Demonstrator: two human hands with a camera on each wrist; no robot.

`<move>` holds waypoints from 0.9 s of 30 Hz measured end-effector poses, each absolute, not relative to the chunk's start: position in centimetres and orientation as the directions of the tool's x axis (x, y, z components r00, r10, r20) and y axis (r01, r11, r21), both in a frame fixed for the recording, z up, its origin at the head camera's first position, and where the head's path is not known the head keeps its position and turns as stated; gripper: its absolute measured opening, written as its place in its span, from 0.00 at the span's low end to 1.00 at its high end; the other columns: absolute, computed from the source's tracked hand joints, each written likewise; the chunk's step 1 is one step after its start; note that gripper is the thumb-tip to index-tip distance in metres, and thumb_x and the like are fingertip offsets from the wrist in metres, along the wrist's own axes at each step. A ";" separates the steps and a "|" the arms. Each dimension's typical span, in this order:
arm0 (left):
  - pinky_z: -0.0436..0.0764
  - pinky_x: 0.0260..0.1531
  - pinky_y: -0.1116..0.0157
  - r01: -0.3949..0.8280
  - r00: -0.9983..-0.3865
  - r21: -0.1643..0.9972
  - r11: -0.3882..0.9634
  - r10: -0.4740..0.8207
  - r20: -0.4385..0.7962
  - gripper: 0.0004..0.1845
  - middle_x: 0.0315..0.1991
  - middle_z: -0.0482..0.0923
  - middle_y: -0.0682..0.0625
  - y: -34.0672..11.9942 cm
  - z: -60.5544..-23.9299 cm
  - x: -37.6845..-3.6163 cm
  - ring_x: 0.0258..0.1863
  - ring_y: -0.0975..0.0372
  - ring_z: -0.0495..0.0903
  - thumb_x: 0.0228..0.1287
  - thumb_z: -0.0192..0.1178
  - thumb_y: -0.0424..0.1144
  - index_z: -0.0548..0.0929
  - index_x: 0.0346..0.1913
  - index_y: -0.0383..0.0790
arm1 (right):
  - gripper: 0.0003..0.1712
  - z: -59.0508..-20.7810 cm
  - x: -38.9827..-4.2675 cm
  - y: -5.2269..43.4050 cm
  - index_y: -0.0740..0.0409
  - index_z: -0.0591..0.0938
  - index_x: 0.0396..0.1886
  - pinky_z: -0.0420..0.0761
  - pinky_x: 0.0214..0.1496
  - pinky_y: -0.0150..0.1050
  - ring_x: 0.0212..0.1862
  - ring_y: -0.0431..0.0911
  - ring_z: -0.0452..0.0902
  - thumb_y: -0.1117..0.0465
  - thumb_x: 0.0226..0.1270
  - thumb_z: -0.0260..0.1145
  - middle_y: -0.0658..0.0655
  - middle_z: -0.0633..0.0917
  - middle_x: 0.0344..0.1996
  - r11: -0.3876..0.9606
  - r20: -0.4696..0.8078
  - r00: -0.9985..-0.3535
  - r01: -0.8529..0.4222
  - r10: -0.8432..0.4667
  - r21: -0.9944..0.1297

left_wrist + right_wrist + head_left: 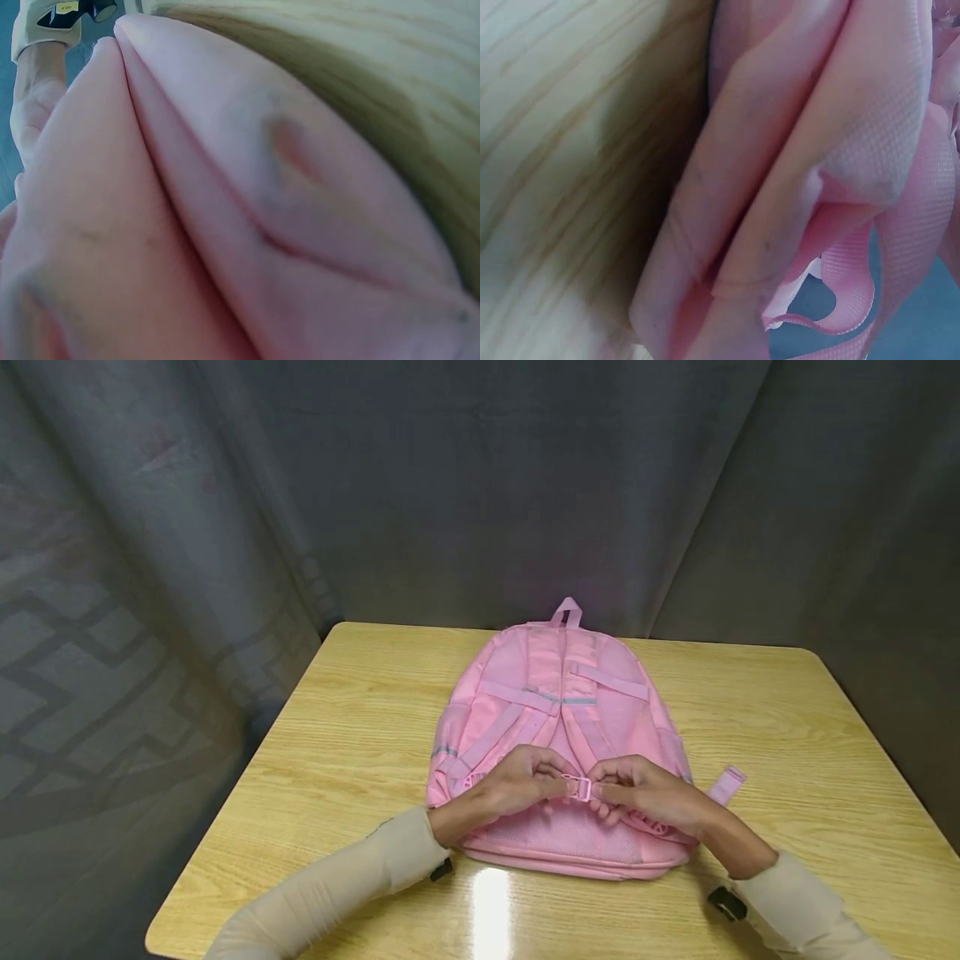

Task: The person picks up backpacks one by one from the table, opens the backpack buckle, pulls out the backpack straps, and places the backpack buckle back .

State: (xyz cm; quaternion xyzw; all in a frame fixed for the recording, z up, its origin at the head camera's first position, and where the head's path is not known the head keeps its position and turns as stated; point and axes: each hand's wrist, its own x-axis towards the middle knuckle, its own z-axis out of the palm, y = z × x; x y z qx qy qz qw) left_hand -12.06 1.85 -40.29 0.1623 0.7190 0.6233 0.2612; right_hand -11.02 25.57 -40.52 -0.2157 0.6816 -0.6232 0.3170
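A pink backpack lies on the table with its shoulder straps facing up. Over its lower middle, my left hand pinches one side of a small pink plastic buckle between thumb and fingers. From the other side my right hand pinches at the buckle's right end, its fingertips close to the left ones. Whether the buckle's halves are locked together cannot be made out. Folded pink fabric of the backpack fills the left wrist view. In the right wrist view, a loose webbing strap loops beside the bag's corner.
The wooden table spreads out around the bag. A strap end sticks out at the bag's right side, and the top carry loop points towards the grey curtain behind the table.
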 end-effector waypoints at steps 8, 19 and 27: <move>0.83 0.23 0.68 -0.090 -0.809 0.982 0.164 0.563 -0.168 0.09 0.30 0.85 0.45 1.8 -40.4 -12.0 0.26 0.59 0.81 0.60 0.65 0.28 0.84 0.44 0.30 | 0.13 -40.4 -11.0 25.3 0.77 0.76 0.45 0.88 0.38 0.36 0.35 0.38 0.82 0.67 0.75 0.57 0.54 0.83 0.32 0.120 -0.149 -0.702 0.091 -0.696 -0.989; 0.83 0.23 0.69 -0.086 -0.807 0.985 0.152 0.569 -0.159 0.10 0.30 0.86 0.47 1.7 -40.6 -12.0 0.25 0.60 0.81 0.60 0.64 0.27 0.83 0.45 0.29 | 0.13 -40.2 -10.8 25.1 0.78 0.75 0.45 0.88 0.39 0.38 0.36 0.39 0.82 0.67 0.75 0.57 0.55 0.83 0.33 0.113 -0.146 -0.707 0.093 -0.692 -0.989; 0.84 0.23 0.66 -0.089 -0.805 0.984 0.152 0.571 -0.161 0.09 0.31 0.86 0.42 1.6 -40.5 -11.9 0.23 0.59 0.79 0.60 0.65 0.28 0.83 0.44 0.29 | 0.13 -39.9 -10.8 25.3 0.76 0.76 0.46 0.89 0.38 0.41 0.36 0.43 0.84 0.66 0.75 0.57 0.61 0.84 0.33 0.172 -0.165 -0.713 0.062 -0.682 -0.983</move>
